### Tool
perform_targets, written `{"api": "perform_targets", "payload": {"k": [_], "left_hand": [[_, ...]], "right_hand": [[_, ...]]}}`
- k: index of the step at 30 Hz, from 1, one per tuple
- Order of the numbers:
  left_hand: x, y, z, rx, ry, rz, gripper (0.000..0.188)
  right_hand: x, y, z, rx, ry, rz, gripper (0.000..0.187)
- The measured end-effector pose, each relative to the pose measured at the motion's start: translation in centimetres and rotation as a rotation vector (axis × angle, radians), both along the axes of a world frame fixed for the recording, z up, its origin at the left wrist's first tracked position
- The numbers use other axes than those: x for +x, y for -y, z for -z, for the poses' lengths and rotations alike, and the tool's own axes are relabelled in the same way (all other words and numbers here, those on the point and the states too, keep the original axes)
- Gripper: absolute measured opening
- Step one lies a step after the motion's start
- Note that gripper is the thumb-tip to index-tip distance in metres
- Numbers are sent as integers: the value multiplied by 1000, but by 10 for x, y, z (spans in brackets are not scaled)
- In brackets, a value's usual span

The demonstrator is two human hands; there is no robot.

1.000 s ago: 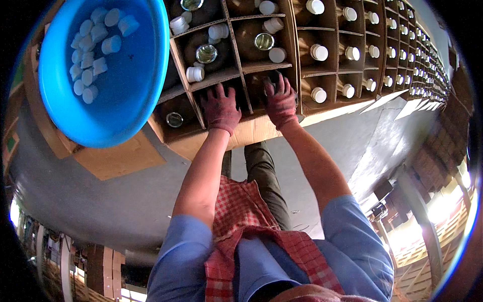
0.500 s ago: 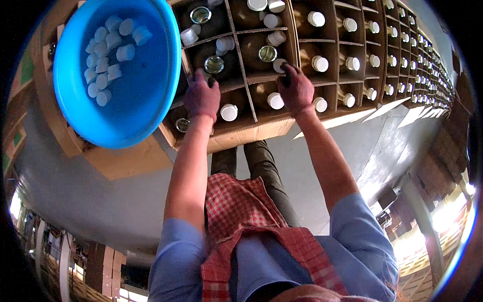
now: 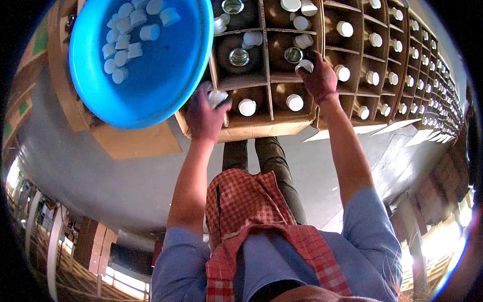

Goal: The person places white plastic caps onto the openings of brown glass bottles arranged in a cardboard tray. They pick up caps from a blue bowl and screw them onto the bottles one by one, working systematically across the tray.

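My left hand (image 3: 205,115) is over the near left corner of a divided cardboard box (image 3: 251,132). It is smeared by motion, with a white cap (image 3: 217,97) between thumb and fingers. My right hand (image 3: 322,83) pinches another white cap (image 3: 305,66) beside an open-mouthed glass bottle (image 3: 293,55). A second uncapped bottle (image 3: 239,57) stands in the compartment to its left, with loose caps (image 3: 252,39) behind it. Two bottles in the near row wear white caps, the left one (image 3: 247,107) closest to my left hand.
A blue basin (image 3: 166,85) with several loose white caps (image 3: 136,20) stands at the left, its rim close to my left hand. Rows of capped bottles (image 3: 372,78) in divided boxes stretch away to the right. Cardboard flaps (image 3: 347,130) stick out along the near edge.
My view has shifted, so the box and basin appear farther right. My left hand has drawn back from an uncapped bottle toward the box's near left corner. My right hand stays at its cap.
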State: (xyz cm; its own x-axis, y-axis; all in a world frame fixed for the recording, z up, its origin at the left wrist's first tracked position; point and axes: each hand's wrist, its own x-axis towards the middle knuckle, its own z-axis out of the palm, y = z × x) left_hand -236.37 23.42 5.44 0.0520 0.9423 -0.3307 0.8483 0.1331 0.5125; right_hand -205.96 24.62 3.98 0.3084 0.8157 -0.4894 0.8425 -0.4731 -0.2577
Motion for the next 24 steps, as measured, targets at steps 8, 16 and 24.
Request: {"api": "perform_targets", "payload": {"k": [8,16,24], "left_hand": [[-49,45,31,4,-427,-43,69],[-39,62,77,-8,-415,-86,100],[-25,47,71,-281,-449,-92,98]], "right_hand": [[-118,-27,15,244,-14,-441,45],[-160,-62,32,11,-34,-374,44],[-151,-88,44,-70,51,-581,47]]}}
